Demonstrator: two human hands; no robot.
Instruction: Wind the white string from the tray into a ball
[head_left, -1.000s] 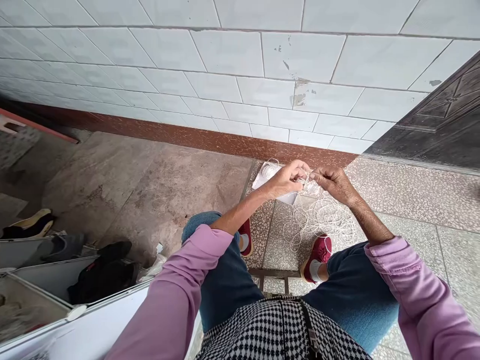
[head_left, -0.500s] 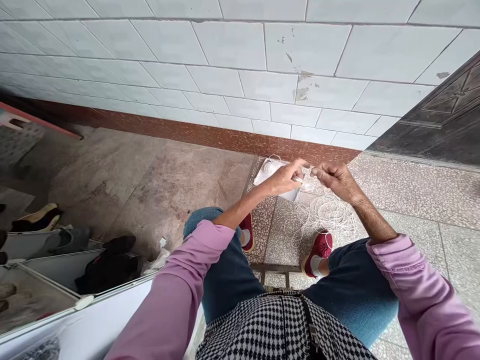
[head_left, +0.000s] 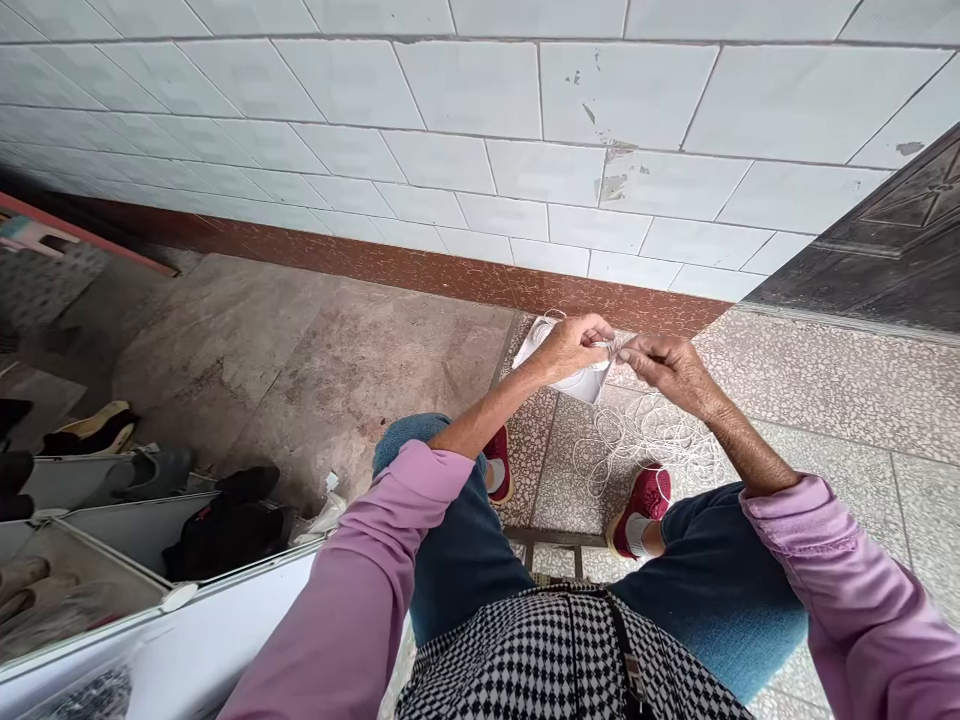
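My left hand (head_left: pixel 577 348) is closed on some white cord (head_left: pixel 600 352), over a shallow white box (head_left: pixel 581 388). Close to its fingertips, my right hand (head_left: pixel 667 368) pinches cord between thumb and forefinger. The fingertips of both hands nearly touch, and the fine strands between them are blurred. More cord lies in the box, partly hidden under my left hand. On the floor below my right hand spreads a loose tangle of the same cord (head_left: pixel 652 440).
A white tiled wall (head_left: pixel 465 90) rises ahead, with a dark door (head_left: pixel 900 235) at the right. My red shoes (head_left: pixel 649 495) flank the cord area. At the lower left stands a shoe rack (head_left: pixel 225 590) holding several shoes.
My hands have come together, closing the gap between their fingertips. My left fingers have shifted slightly, and the view has moved a little to the left.
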